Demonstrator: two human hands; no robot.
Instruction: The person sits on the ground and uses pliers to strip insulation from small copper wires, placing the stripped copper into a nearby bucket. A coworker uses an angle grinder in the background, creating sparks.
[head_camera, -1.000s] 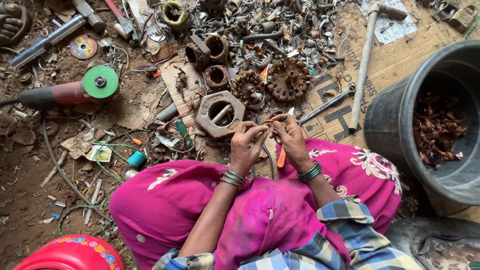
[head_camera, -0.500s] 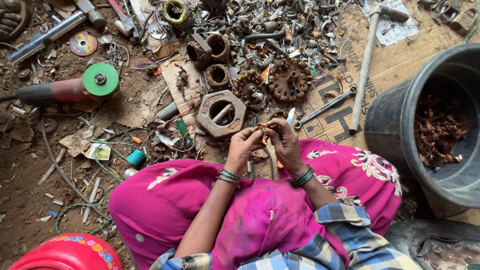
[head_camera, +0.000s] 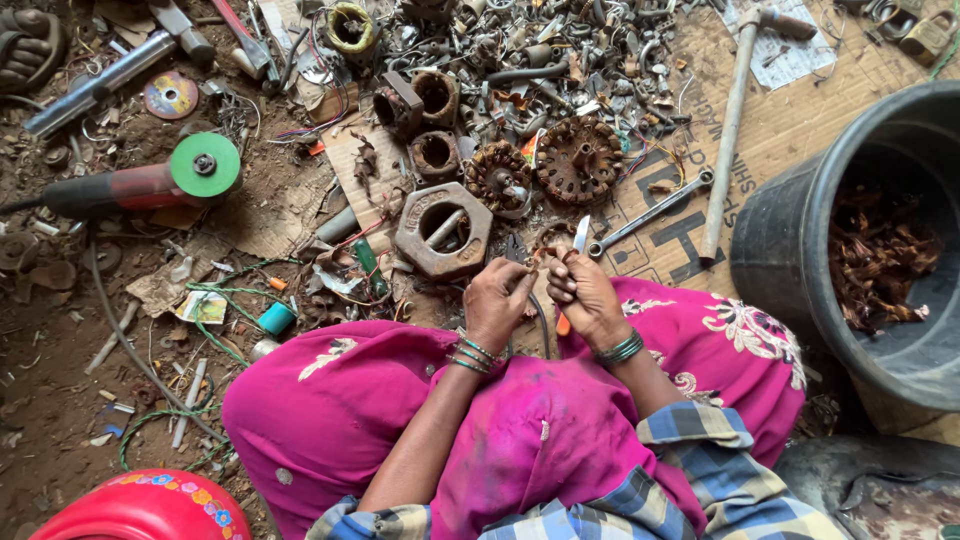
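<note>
I sit on the ground in pink clothes with both hands raised in front of my knees. My left hand (head_camera: 497, 300) pinches a small rusty scrap piece (head_camera: 540, 256) between its fingertips. My right hand (head_camera: 586, 295) grips a knife with an orange handle, its blade (head_camera: 581, 235) pointing up and away, close against the same scrap piece. Both wrists wear green bangles. Just beyond my hands lies a big rusty hexagonal nut (head_camera: 442, 229).
Rusty motor cores (head_camera: 578, 160) and a heap of metal scrap lie ahead. A red angle grinder with a green disc (head_camera: 150, 183) lies left. A hammer (head_camera: 731, 115) and wrench (head_camera: 650, 213) rest on cardboard. A black tub (head_camera: 800, 230) holding copper scraps stands right. A red container (head_camera: 140, 510) sits bottom left.
My hands stay together on the scrap piece, shifting slightly as they work it; the knife blade now shows upright above my right hand. The view has drifted a little.
</note>
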